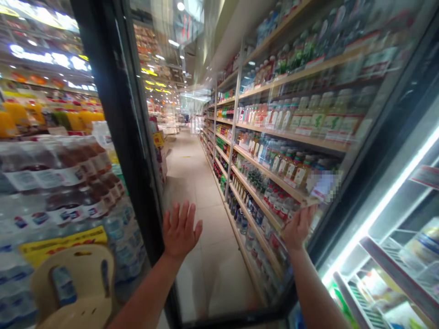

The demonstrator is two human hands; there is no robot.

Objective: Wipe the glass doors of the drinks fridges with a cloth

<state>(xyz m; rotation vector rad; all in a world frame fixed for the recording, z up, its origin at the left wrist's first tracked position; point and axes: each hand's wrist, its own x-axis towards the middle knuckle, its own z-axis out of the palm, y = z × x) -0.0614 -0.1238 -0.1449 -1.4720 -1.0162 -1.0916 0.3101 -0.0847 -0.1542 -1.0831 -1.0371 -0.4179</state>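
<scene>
Left hand is spreading wide, fingers fanned, palm facing the glass door, holding nothing; whether it is actually touching the pane, I cannot tell. Right hand is curling its fingers around a card, pinning it up near the door's right edge, just beside the black frame. Through the glass, drink shelves are running down the aisle. Right of the door, a light strip is glowing in the fridge. Far left, bottles are sitting stacked above a chair.
</scene>
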